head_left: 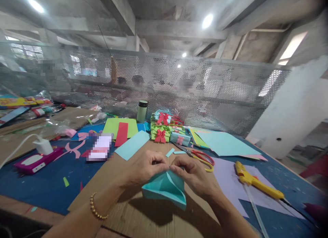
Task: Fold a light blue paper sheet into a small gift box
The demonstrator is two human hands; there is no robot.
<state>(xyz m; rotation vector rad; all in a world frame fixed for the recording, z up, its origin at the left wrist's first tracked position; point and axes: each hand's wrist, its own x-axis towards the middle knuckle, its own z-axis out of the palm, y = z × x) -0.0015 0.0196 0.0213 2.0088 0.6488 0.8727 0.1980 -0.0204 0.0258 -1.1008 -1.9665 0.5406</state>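
A folded light-blue paper piece [164,186], shaped like a small open pouch, is held above the brown cardboard [133,210]. My left hand [151,166] pinches its top edge from the left. Close beside it, my right hand [188,173] pinches the same edge from the right, thumbs almost touching. The paper's opening faces me. Beyond my hands lie two small light-blue strips [170,152]. Scissors with red and yellow handles [202,157] rest just past my right hand.
Small paper bags with bows [161,130] are stacked ahead, near a green bottle [141,111]. Coloured sheets [228,143] and a yellow glue gun [256,183] lie right. Leftward are a light-blue sheet [133,144], a phone [100,147] and a purple power strip [38,161]. A perforated metal screen [205,94] stands behind.
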